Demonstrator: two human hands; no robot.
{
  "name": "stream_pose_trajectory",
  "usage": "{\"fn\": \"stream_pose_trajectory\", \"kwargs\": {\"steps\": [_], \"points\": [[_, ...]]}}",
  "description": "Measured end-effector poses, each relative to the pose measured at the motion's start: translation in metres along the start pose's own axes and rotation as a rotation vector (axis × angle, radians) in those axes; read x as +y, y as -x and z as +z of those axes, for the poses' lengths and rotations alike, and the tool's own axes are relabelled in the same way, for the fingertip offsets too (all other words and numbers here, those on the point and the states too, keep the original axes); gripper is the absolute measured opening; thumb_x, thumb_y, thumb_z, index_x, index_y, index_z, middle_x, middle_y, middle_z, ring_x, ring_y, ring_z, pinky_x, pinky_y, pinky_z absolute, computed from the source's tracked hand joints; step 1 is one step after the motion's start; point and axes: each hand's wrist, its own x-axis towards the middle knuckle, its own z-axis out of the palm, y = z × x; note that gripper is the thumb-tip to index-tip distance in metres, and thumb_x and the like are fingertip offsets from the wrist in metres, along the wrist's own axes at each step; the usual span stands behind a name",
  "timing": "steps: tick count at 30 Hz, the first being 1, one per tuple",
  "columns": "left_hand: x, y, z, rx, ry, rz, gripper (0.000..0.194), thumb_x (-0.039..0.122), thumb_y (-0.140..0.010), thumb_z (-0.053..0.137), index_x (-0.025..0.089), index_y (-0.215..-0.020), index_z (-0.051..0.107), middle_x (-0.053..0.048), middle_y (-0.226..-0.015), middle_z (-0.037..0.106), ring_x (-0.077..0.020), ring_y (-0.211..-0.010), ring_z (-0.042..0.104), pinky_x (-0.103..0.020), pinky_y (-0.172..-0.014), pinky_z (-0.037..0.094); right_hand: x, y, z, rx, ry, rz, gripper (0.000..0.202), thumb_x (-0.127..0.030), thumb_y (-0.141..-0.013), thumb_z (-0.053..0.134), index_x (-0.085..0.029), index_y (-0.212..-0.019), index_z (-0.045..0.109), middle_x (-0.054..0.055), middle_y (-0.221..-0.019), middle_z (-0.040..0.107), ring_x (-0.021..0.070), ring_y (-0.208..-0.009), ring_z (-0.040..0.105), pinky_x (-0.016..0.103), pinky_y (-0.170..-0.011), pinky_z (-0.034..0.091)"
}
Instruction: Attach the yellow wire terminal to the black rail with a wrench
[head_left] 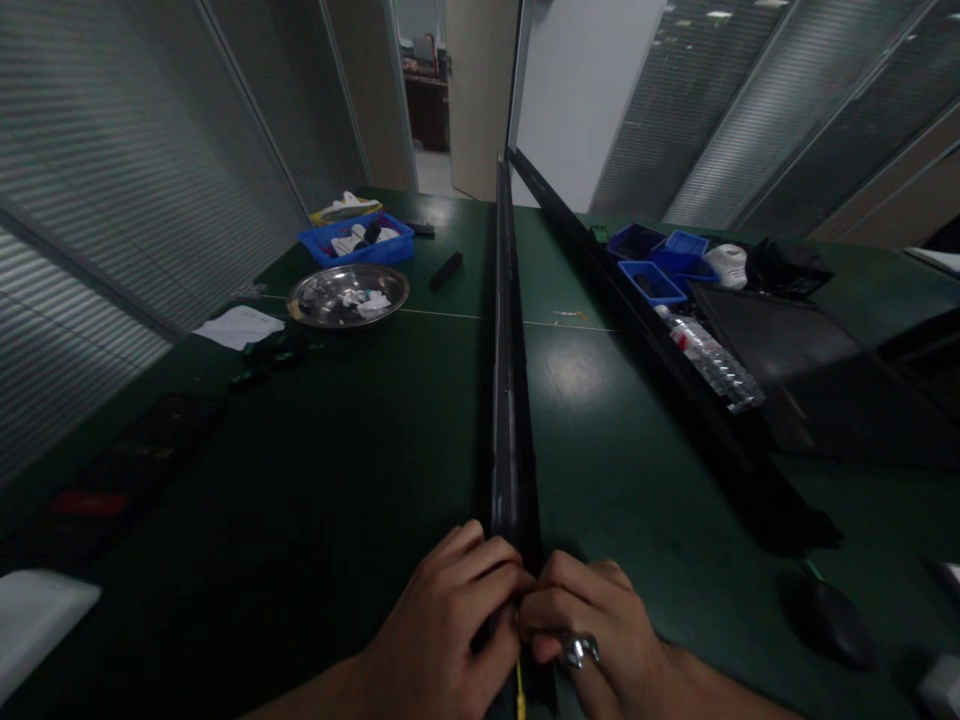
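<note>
A long black channel-shaped strip (508, 400) runs away from me down the middle of the green table. My left hand (457, 620) is closed at its near end, fingers curled over the left edge. Against it, my right hand (592, 630) has its fingers closed at the strip's right side. A shiny metal piece (579, 650) sticks out from between the right fingers; the rest of it is hidden. Below the fingertips a thin yellow cord (520, 690) lies along the strip. What the fingertips pinch is mostly covered.
On the left are a steel dish (300, 315), a blue basket (401, 250), paper (238, 326) and a dark phone-like object (161, 430). Another long black strip (637, 325) lies to the right, beside blue bins (652, 282), a plastic bottle (712, 360) and a black mouse (836, 620).
</note>
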Motion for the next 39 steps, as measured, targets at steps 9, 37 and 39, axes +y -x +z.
{"fn": "stream_pose_trajectory", "kwargs": {"steps": [9,37,39], "points": [[0.001,0.001,-0.002,-0.036,-0.027,-0.020,0.027,0.005,-0.094,0.037,0.019,-0.092,0.060,-0.005,-0.092,0.066,-0.0215,-0.084,0.051,-0.038,-0.080,0.039,-0.011,-0.011,-0.008,0.081,0.055,-0.016,0.031,-0.030,-0.110,0.039,-0.018,-0.097,0.064,0.000,-0.071,0.063,0.0116,-0.059,0.059,0.026,-0.058,0.042],[-0.006,0.003,0.000,-0.065,-0.073,0.016,0.028,0.005,-0.094,0.036,0.019,-0.095,0.061,-0.006,-0.096,0.066,-0.0234,-0.089,0.053,-0.039,-0.086,0.043,-0.010,-0.010,-0.006,0.051,0.063,-0.007,0.028,-0.029,-0.110,0.040,-0.019,-0.099,0.064,0.000,-0.075,0.062,0.0118,-0.061,0.059,0.026,-0.059,0.042],[-0.006,0.003,-0.001,-0.053,-0.072,0.028,0.029,0.006,-0.094,0.036,0.019,-0.096,0.061,-0.007,-0.097,0.066,-0.0235,-0.089,0.053,-0.040,-0.086,0.043,-0.011,-0.011,-0.006,0.039,0.064,0.011,0.029,-0.030,-0.110,0.040,-0.019,-0.097,0.063,-0.001,-0.074,0.062,0.0117,-0.061,0.060,0.026,-0.059,0.042]]}}
